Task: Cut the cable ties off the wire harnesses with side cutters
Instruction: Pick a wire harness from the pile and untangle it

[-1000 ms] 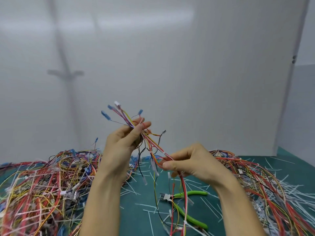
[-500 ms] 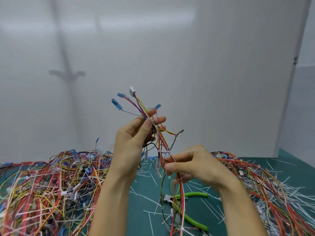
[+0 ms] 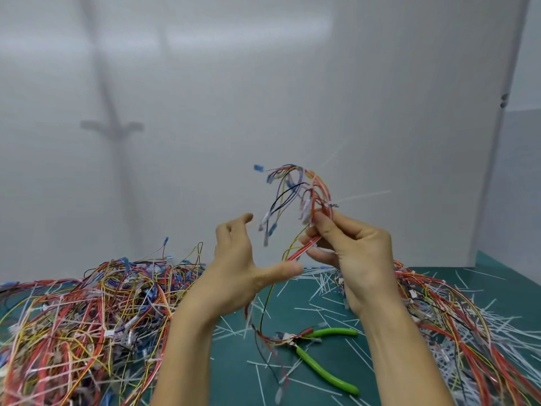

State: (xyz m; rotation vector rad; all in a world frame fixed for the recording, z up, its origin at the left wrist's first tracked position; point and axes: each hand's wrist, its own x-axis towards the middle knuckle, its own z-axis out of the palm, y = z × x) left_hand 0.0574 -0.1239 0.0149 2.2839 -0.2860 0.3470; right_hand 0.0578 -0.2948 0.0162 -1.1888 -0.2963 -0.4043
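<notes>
Above the side cutters (image 3: 322,358), the right hand (image 3: 355,250) is pinching the wire harness (image 3: 313,194) mid-bundle, probably a good hold because it looks light and floppy; the left hand (image 3: 243,271) is hovering open, empty.

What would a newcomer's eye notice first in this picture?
The right hand holds a bundle of coloured wires up in the middle, with the left hand open beside it. Green-handled cutters lie on the green mat below, between the left wire pile and the right wire pile.
</notes>
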